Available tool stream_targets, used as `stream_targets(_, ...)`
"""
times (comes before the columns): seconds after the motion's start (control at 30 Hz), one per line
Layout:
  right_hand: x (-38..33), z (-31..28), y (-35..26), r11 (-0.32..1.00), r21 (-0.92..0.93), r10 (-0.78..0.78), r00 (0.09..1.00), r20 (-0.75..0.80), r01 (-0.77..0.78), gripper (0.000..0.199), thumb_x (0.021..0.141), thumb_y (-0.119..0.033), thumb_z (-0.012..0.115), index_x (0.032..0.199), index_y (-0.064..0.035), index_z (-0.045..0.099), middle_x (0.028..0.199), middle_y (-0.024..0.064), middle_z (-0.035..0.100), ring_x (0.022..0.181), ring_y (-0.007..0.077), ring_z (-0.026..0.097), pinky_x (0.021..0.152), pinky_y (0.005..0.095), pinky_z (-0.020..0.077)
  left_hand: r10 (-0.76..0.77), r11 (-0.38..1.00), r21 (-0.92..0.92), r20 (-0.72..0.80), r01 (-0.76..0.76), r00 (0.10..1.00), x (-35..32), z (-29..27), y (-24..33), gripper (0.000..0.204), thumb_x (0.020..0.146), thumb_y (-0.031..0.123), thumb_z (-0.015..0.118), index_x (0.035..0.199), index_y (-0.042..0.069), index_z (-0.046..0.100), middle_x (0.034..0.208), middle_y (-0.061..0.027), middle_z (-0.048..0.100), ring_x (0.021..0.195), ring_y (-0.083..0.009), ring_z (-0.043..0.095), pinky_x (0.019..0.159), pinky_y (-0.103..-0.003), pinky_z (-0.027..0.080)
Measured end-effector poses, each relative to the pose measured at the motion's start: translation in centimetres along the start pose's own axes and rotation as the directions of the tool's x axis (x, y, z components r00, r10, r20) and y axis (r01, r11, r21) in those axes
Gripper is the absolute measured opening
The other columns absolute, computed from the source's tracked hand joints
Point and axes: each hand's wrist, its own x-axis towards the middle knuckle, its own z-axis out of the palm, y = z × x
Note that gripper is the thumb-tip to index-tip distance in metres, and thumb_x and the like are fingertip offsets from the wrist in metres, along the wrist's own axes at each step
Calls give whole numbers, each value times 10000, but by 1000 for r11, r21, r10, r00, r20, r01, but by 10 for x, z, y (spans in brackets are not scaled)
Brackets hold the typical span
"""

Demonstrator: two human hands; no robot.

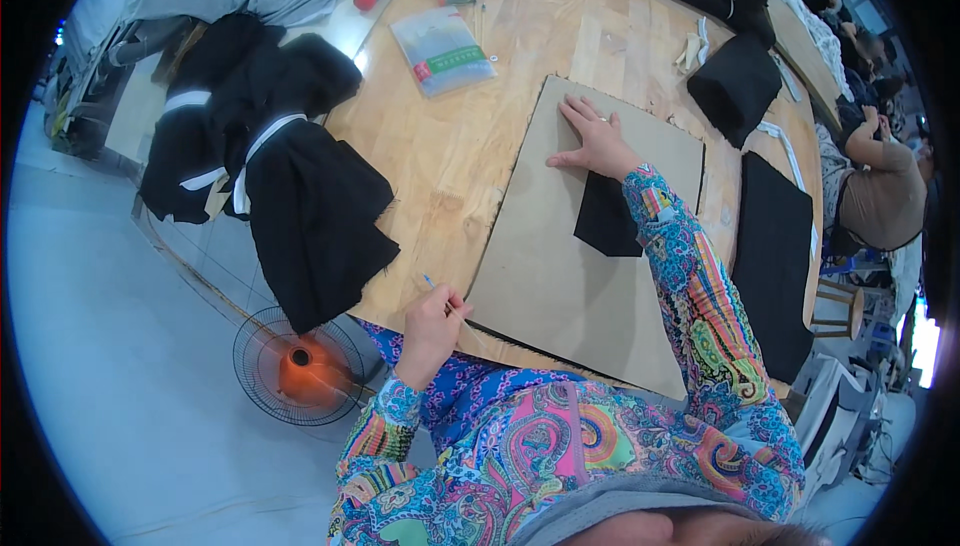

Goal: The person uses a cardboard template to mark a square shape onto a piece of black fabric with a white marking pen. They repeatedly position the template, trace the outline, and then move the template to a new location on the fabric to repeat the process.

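Cardboard sheet (pixel 570 276) lies flat on the wooden table (pixel 450 146), overhanging the near edge. Right hand (pixel 598 141) presses it, fingers spread wide, beside a black fabric piece (pixel 607 218). Left hand (pixel 432 326) pinches a thin blue-tipped pen (pixel 440 294). Risk: lighter pressure lets the sheet slide.

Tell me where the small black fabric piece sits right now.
In the head view, the small black fabric piece lies on the cardboard sheet, toward its right side, just below the right hand and partly under that forearm.
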Motion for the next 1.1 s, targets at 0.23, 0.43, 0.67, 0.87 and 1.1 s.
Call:
stream_targets(0.23, 0, 2, 0, 1000, -6, -5, 1000, -9, 5, 1057, 629, -614, 755, 1443, -86, 335, 1535, 94, 251, 1432, 301, 174, 1074, 672, 105, -63, 998, -19, 22, 63, 998, 1, -4, 5, 152, 793, 92, 700, 780, 16, 569, 608, -12, 489, 578, -88, 452, 538, -265, 396)
stream_targets(0.43, -2, 2, 6, 999, -33, 0, 1000, -2, 0, 1059, 631, -637, 734, 1443, -91, 330, 1534, 92, 245, 1431, 293, 179, 1060, 694, 132, 64, 981, 182, 19, -66, 998, 4, -1, 15, 159, 780, 89, 693, 841, 19, 563, 717, -80, 560, 689, -196, 537, 626, -334, 437)
stream_targets(0.67, 0, 5, 2, 1000, -8, -25, 999, -26, 25, 1040, 635, -606, 746, 1430, -81, 329, 1519, 96, 258, 1427, 295, 190, 1052, 712, 114, 595, 707, 337, 191, -621, 781, 51, 66, 85, 263, 746, 99, 688, 934, 11, 527, 1045, -172, 601, 993, -351, 549, 804, -428, 453)
stream_targets(0.87, -3, 8, 5, 997, 61, -42, 996, -74, 47, 993, 635, -574, 762, 1405, -84, 370, 1501, 102, 291, 1420, 297, 207, 1051, 714, 104, 587, 586, 526, 248, -616, 770, 90, 91, 92, 289, 718, 114, 734, 880, 15, 516, 1017, -163, 586, 957, -345, 560, 790, -432, 457)
stream_targets(1.1, -60, -13, 61, 968, 198, -65, 913, -404, 157, 451, 744, -259, 745, 1144, -104, 607, 1245, 53, 554, 1248, 245, 449, 1101, 636, 77, 520, 590, 558, 291, -584, 803, 91, 82, 100, 304, 695, 109, 758, 846, 23, 509, 883, -135, 589, 885, -328, 572, 752, -424, 463)
